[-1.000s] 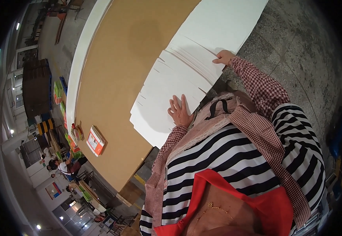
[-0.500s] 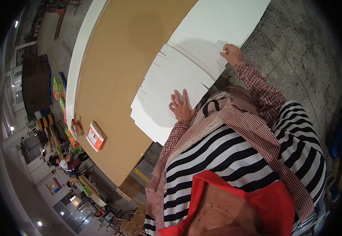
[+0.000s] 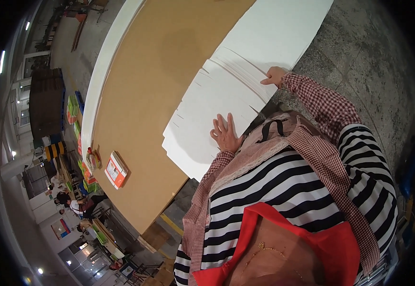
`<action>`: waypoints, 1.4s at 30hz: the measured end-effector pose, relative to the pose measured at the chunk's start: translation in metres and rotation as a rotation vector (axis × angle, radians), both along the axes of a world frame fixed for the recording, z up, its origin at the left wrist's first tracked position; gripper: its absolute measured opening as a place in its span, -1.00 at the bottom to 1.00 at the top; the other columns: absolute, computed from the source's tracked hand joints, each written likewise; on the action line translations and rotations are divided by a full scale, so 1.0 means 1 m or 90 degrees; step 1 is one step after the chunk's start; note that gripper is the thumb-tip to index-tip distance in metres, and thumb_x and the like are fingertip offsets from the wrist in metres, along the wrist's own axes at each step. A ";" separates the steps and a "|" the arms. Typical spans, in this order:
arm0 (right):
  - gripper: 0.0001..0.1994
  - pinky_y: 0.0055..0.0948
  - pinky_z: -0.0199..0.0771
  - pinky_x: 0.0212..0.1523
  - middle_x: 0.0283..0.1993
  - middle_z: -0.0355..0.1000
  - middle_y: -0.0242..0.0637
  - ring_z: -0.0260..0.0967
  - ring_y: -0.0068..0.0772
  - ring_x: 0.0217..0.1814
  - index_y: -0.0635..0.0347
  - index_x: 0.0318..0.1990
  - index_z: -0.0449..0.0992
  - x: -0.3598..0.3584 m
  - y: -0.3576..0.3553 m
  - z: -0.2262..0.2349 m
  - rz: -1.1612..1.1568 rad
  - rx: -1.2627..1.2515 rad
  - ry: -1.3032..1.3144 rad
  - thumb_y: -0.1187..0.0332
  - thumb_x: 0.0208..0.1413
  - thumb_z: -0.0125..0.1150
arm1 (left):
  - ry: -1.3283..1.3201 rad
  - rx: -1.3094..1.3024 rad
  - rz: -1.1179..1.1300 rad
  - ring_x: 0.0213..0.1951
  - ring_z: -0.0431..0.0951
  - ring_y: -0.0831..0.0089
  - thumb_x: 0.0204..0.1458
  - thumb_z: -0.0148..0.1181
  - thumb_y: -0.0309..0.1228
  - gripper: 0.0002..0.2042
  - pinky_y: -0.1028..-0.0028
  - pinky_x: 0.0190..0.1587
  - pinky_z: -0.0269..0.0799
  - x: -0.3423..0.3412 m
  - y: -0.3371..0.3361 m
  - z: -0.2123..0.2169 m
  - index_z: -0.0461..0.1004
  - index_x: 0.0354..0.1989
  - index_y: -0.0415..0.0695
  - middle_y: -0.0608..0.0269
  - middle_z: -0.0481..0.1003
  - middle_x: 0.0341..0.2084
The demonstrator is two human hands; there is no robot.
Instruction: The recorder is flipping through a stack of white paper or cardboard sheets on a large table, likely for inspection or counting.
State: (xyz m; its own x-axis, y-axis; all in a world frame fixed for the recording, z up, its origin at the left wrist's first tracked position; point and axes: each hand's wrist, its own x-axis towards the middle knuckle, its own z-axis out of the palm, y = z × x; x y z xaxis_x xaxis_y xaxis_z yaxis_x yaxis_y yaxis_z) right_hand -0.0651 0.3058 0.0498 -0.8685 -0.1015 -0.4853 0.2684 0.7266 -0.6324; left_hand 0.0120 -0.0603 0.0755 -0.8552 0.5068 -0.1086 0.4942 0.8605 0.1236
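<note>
Workshop with speckled grey concrete floor (image 3: 364,57). Large brown-topped table (image 3: 155,90) with curved look, running top to bottom. White slit-edged cardboard sheets (image 3: 193,119) at its right edge, layered, fanned edges stepping between the two hands. Orange-and-white flat package (image 3: 116,170) on table, left, well apart from sheets. Left hand (image 3: 226,135): fingers spread, laid on the top sheet, gripping nothing. Right hand (image 3: 274,76): fingers curled in, at the outer end of the fanned edges; can't tell whether it pinches one.
</note>
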 end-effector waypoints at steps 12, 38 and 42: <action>-0.64 -0.52 0.03 -0.65 -0.69 0.27 -0.62 0.06 -0.76 -0.67 0.20 -0.52 0.60 0.014 0.004 -0.048 -0.219 -0.366 -0.014 0.05 0.03 0.37 | 0.017 -0.002 0.023 0.41 -0.16 -0.01 -0.43 0.55 -0.01 0.19 -0.06 0.20 -0.09 -0.001 0.008 -0.001 -0.09 0.45 0.16 -0.05 -0.21 0.43; -0.26 0.01 0.17 0.27 0.36 0.12 -0.02 0.13 -0.06 0.34 0.12 0.36 0.11 0.122 -0.105 -0.058 -1.089 -0.718 -0.213 -0.28 0.25 -0.27 | -0.051 0.349 -0.107 0.19 0.31 -0.05 0.18 0.04 -0.06 -0.41 0.12 0.20 0.17 -0.274 0.047 -0.010 0.24 0.26 -0.23 -0.14 0.34 0.16; -0.22 0.10 0.06 0.33 0.46 -0.03 0.00 -0.04 0.01 0.46 0.05 0.43 -0.01 0.085 -0.106 -0.059 -1.229 -0.727 -0.225 -0.32 0.25 -0.40 | -0.137 0.278 -0.043 0.05 0.45 -0.04 0.22 -0.08 -0.06 -0.48 0.20 0.09 0.32 -0.332 0.114 -0.034 0.38 0.14 -0.27 -0.18 0.46 0.01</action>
State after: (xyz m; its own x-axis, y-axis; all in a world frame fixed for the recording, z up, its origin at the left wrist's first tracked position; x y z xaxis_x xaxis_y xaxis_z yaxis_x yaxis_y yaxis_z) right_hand 0.0202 0.1999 -0.0090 -0.1640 0.2221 -0.9611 0.1348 -0.9601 -0.2449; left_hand -0.3203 0.0539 0.0410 -0.8005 0.5977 -0.0442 0.4706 0.6725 0.5713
